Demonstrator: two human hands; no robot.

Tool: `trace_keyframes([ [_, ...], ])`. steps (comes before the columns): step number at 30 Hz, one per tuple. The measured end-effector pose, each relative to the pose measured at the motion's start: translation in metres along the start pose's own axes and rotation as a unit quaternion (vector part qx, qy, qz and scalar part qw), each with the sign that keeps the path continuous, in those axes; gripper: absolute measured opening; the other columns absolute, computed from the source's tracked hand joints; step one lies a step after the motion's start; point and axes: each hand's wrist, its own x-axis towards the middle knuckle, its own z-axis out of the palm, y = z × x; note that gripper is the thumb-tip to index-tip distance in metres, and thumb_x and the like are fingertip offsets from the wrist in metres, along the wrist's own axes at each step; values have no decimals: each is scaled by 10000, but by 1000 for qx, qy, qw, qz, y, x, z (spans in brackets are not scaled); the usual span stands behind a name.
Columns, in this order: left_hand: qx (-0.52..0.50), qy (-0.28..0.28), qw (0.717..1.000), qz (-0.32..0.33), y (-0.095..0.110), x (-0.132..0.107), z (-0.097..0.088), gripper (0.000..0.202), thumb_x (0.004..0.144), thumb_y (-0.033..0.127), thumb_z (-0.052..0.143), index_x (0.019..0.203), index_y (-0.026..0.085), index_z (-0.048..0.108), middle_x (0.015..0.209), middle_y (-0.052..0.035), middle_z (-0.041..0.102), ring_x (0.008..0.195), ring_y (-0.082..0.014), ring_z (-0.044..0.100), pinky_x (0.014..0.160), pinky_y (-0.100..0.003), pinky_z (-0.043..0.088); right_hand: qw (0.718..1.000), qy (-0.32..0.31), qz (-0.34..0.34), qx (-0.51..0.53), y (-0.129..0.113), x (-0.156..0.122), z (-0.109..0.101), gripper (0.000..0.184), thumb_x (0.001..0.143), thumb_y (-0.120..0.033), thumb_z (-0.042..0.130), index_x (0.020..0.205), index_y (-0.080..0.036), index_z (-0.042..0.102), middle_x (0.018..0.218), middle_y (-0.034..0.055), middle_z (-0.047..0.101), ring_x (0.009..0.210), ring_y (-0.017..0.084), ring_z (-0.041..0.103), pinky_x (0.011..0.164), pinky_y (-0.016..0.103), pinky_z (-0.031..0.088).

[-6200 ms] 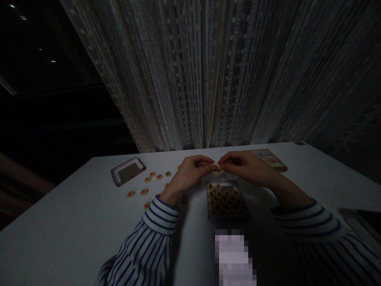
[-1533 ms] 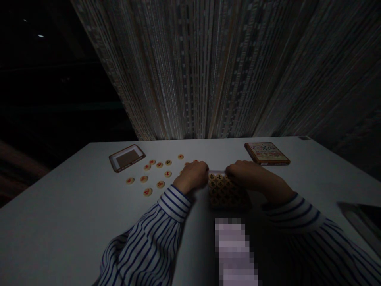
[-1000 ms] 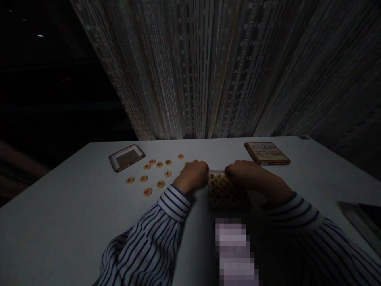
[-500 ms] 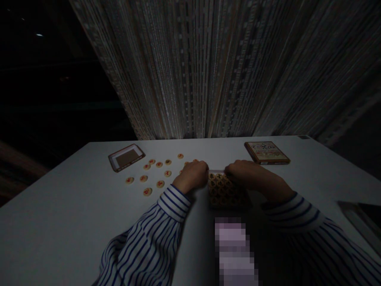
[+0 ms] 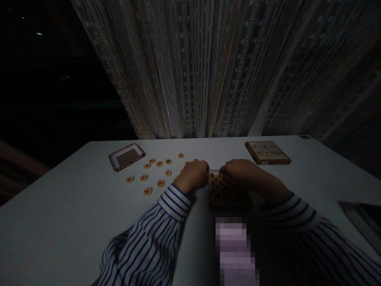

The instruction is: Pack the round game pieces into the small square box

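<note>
So the small box packed with dark-marked round pieces sits mid-desk, right between both hands. Left hand is curled up at its far left corner, right hand bunched over the far right part. Fingertips are tucked out of sight, so can't tell how closed either grip is or what it's got. Loose pieces, mostly red-marked, lie scattered left on the desk.
</note>
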Motion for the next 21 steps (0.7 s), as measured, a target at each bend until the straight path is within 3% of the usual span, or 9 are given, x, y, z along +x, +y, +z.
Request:
trace_keyframes([
  [21, 14, 10, 1000, 8, -2, 1, 2, 259, 783, 173, 409, 827, 131, 660, 818, -149, 675, 788, -226, 626, 691, -333, 463, 1000, -2, -6, -11, -5, 2, -1, 238, 818, -174, 417, 872, -164, 648, 848, 114, 666, 809, 222, 620, 629, 300, 412],
])
